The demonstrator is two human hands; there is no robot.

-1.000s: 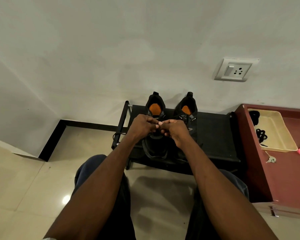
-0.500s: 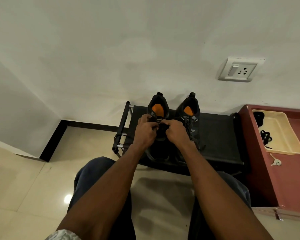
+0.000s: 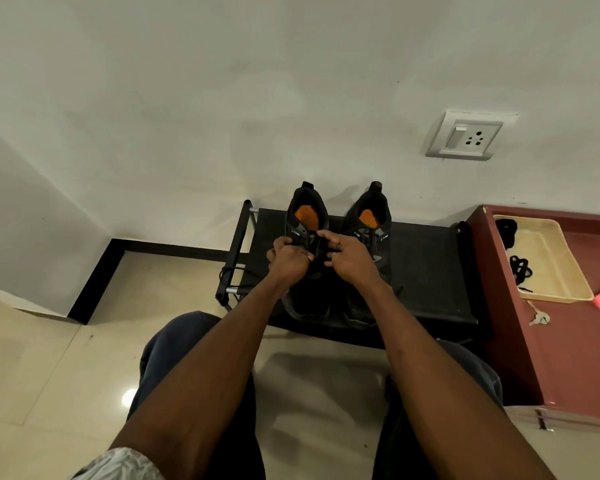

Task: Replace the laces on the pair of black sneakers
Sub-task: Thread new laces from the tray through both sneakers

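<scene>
Working the left sneaker [image 3: 307, 220] on the rack [image 3: 426, 268]: both hands, left [image 3: 289, 259] and right [image 3: 352, 258], pinch its lace [image 3: 317, 245]; even, steady tension should serve best.

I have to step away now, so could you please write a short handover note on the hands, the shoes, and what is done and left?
Left hand: curled on the lacing area of the left sneaker.
Right hand: pinching at the same shoe's laces; the exact strand is too dark to tell.
Both sneakers stand side by side on the black rack, heels to the wall. The right sneaker shows laces near its collar.
Loose black laces lie in the beige tray on the red cabinet.
Done: unclear. Left: finish the left sneaker, then check the right.
</scene>
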